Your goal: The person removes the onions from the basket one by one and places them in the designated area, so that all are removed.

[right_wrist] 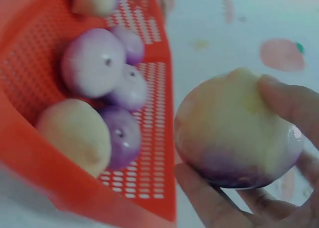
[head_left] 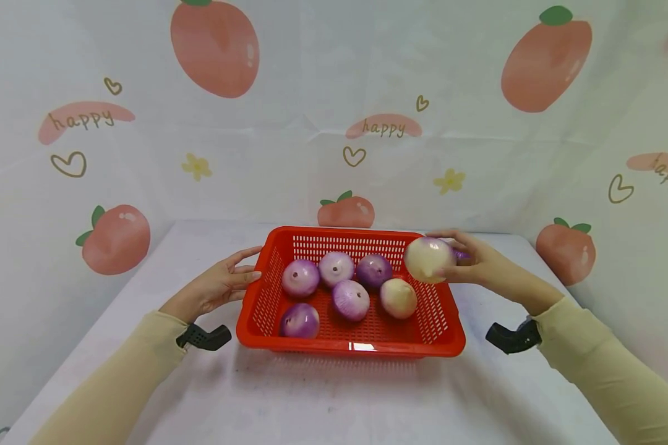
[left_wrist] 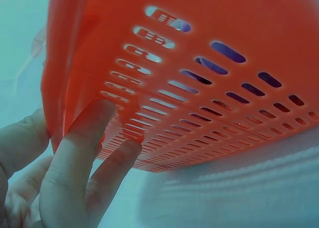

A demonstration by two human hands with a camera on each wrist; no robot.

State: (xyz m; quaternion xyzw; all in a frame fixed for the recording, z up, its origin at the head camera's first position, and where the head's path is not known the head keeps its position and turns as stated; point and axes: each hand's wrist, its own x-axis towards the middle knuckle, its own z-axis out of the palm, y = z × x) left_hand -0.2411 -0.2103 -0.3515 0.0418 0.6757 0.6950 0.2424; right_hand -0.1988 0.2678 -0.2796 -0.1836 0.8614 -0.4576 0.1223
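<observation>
A purple-and-white onion (right_wrist: 234, 133) is in my right hand (head_left: 475, 262), thumb on one side and fingers on the other. In the head view this onion hangs over the right end of a red plastic basket (head_left: 351, 347). Lying in the basket are several more onions, among them a dark purple one (head_left: 374, 271) and a pale one (head_left: 398, 298). My left hand (head_left: 217, 287) is at the basket's left end. Its fairly straight fingers (left_wrist: 75, 158) touch the slotted outer wall and rim.
A white cloth-covered table (head_left: 323, 402) lies under the basket. Behind stands a white backdrop (head_left: 289, 148) printed with fruit, hearts and flowers. A bit of purple (head_left: 461, 254) shows by my right fingers; what it belongs to is unclear.
</observation>
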